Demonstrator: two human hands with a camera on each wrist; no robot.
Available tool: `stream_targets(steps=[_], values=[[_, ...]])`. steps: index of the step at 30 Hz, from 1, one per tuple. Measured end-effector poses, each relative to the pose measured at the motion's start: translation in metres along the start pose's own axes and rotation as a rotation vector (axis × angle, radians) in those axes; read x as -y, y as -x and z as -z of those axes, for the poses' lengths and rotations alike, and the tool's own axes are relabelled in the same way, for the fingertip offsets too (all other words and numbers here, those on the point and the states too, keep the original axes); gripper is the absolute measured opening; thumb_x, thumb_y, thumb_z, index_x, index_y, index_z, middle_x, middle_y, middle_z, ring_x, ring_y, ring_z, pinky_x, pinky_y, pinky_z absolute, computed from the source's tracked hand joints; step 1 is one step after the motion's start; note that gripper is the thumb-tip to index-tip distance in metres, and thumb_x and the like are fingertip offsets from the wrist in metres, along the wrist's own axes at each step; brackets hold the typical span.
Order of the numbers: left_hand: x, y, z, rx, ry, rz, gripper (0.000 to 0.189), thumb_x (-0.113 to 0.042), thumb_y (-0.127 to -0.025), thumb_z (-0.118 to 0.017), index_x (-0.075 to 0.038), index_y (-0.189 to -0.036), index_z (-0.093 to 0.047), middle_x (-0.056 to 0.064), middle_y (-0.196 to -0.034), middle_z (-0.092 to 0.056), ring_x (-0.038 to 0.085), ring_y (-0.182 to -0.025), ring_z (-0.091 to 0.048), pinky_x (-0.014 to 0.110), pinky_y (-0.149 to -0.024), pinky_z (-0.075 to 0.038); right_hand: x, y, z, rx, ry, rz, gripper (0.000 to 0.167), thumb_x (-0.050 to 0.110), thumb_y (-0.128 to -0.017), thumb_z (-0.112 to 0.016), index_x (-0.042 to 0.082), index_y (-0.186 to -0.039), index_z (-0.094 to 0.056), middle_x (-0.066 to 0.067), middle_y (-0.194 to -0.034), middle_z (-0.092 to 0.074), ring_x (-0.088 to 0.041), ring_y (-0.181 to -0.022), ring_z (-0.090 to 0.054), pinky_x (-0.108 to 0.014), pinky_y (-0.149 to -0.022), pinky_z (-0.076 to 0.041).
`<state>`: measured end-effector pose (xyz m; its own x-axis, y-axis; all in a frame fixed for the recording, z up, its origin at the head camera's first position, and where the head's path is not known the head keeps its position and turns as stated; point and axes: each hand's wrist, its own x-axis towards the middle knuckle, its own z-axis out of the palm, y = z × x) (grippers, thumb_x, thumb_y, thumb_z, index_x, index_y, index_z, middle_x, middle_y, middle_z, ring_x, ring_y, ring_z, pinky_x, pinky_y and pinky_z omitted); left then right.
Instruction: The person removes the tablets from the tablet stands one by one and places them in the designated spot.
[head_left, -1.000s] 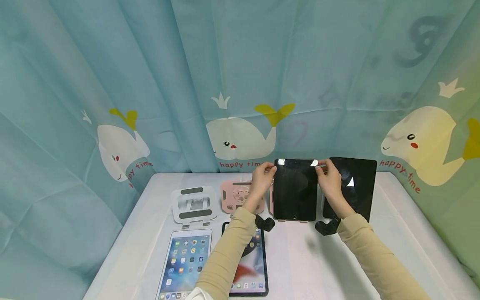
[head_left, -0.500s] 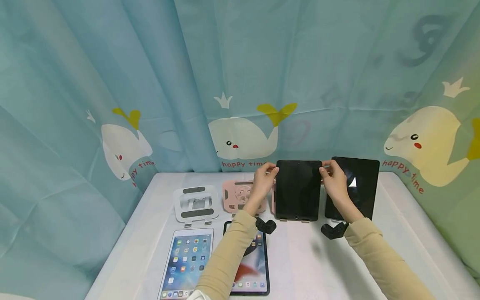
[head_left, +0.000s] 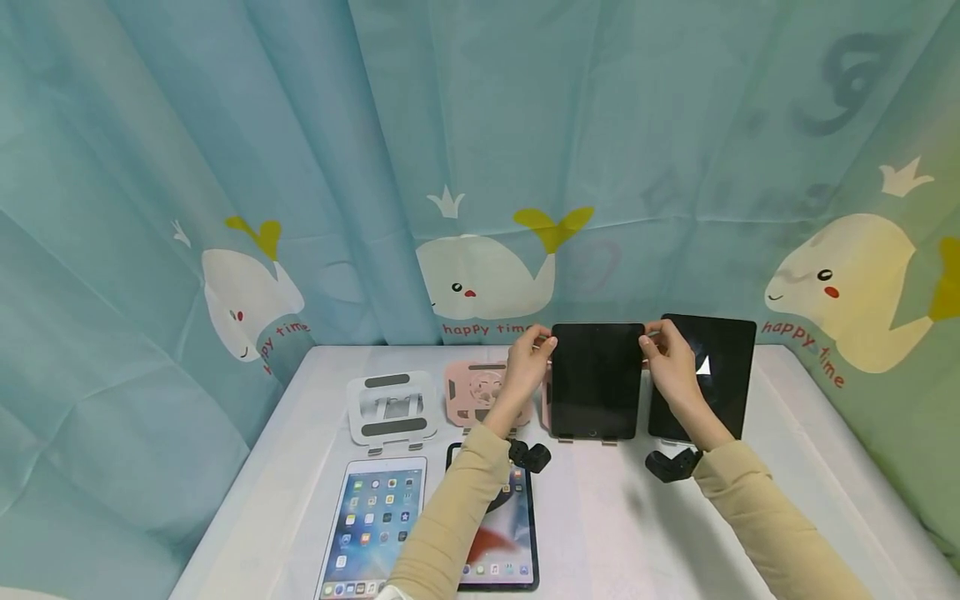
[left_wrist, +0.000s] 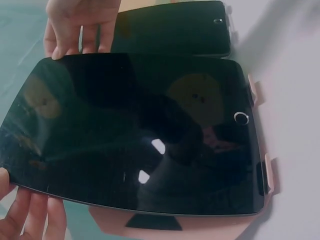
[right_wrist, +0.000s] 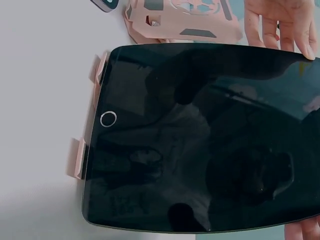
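A black tablet (head_left: 597, 379) with a dark screen stands tilted on a pink tablet stand (left_wrist: 167, 220), its lower edge at the stand's two small front hooks. My left hand (head_left: 527, 362) pinches the tablet's upper left edge, thumb in front and fingers behind. On the opposite edge my right hand (head_left: 667, 360) grips it the same way. Both wrist views show thumbs at the screen's rim and fingers reaching behind. The tablet hides most of the stand. Just right of it, a second black tablet (head_left: 723, 367) leans upright, partly covered by my right hand and wrist.
A white stand (head_left: 393, 408) and another pink stand (head_left: 476, 392) stand to the left. In front of them lie a white tablet (head_left: 378, 517) and a black-rimmed tablet (head_left: 517, 533), both screens lit, the latter partly under my left sleeve. A whale-print curtain (head_left: 480, 167) hangs behind the white table (head_left: 600, 517).
The tablet's top leans slightly farther back, and the bright reflections on its screen are gone. My right hand has shifted slightly right; both hands keep their hold.
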<state>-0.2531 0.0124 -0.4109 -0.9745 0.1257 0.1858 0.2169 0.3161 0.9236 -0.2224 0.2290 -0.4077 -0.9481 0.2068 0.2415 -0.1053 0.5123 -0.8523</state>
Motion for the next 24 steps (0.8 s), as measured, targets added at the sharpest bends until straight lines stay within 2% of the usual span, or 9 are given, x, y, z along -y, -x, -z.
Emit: stream_targets(steps=[4, 11, 17, 24], values=[[-0.004, 0.003, 0.002, 0.004, 0.016, 0.002, 0.021, -0.021, -0.099, -0.053, -0.008, -0.111, -0.062, 0.016, -0.099, -0.066, 0.025, -0.079, -0.065, 0.02, -0.063, -0.05, 0.002, 0.001, 0.003, -0.002, -0.006, 0.029, 0.025, 0.015, -0.101, -0.046, -0.001, -0.121, -0.05, -0.021, -0.103, -0.059, -0.004, -0.076, -0.054, -0.014, -0.064, -0.05], [-0.011, 0.009, 0.004, -0.008, 0.021, 0.001, 0.02, -0.022, -0.098, -0.054, -0.01, -0.111, -0.064, 0.011, -0.095, -0.066, 0.01, -0.075, -0.059, 0.018, -0.063, -0.049, 0.009, 0.004, 0.009, -0.002, -0.029, 0.057, 0.024, 0.014, -0.101, -0.047, 0.0, -0.12, -0.051, -0.014, -0.099, -0.057, 0.002, -0.073, -0.054, -0.016, -0.064, -0.052], [-0.015, 0.017, 0.007, 0.017, 0.021, -0.005, 0.02, -0.022, -0.098, -0.053, -0.01, -0.112, -0.063, 0.011, -0.094, -0.065, 0.011, -0.073, -0.059, 0.019, -0.061, -0.049, 0.012, 0.013, 0.013, 0.018, -0.036, 0.046, 0.028, 0.016, -0.101, -0.048, -0.001, -0.123, -0.051, -0.014, -0.1, -0.057, -0.001, -0.073, -0.054, -0.018, -0.065, -0.052], [-0.013, 0.026, 0.007, 0.05, 0.071, 0.021, 0.02, -0.019, -0.098, -0.053, -0.006, -0.111, -0.062, 0.012, -0.088, -0.062, 0.011, -0.066, -0.059, 0.038, -0.069, -0.057, 0.008, 0.024, 0.019, 0.059, -0.027, 0.061, 0.027, 0.016, -0.101, -0.048, -0.002, -0.121, -0.051, -0.014, -0.092, -0.057, -0.003, -0.071, -0.053, -0.018, -0.062, -0.052]])
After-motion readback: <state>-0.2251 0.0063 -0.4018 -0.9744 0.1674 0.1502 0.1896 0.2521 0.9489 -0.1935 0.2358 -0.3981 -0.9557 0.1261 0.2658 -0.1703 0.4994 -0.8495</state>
